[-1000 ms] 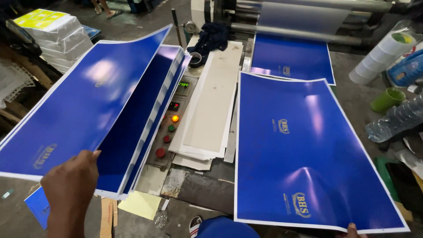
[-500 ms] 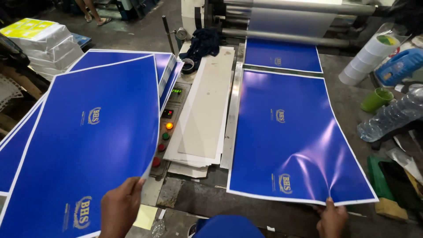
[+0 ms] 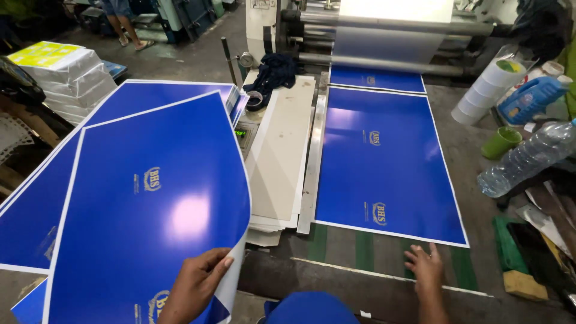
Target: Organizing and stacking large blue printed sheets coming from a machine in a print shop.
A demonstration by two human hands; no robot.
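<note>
Left hand: the left hand [image 3: 195,288] has its grip closed on the lower right edge of a big blue glossy sheet [image 3: 150,204]; the fingers lie on the printed face and the white back side shows at the curled edge.
Right hand: the right hand [image 3: 427,271] is released and holds nothing; it lies flat, fingers spread, on the green strips of the bench [image 3: 384,258], just below the lower white border of the next blue sheet [image 3: 384,162].
Sheet in hand: it hangs a little lifted and bent over the stack of blue sheets [image 3: 36,204] at the left; I judge it is not yet laid flat.
Done so far: several sheets already lie on the left stack, so the moving of sheets from the machine side to the pile looks well under way.
Left to do: one sheet lies flat at the outfeed, and a further blue sheet [image 3: 375,79] is coming out under the rollers [image 3: 384,60], so more sheets wait.
Between the two: pale cardboard sheets [image 3: 282,156] and a metal bar [image 3: 311,168] separate the stack from the outfeed.
At the right: a plastic bottle [image 3: 528,159], a green cup [image 3: 501,143] and white tape rolls [image 3: 486,90] stand well apart from both hands.
Change from half a second ago: the held sheet has come further over the stack and now covers the red and orange buttons; the right hand has let go of the corner of the outfeed sheet, which now lies flat and no longer curls up.
</note>
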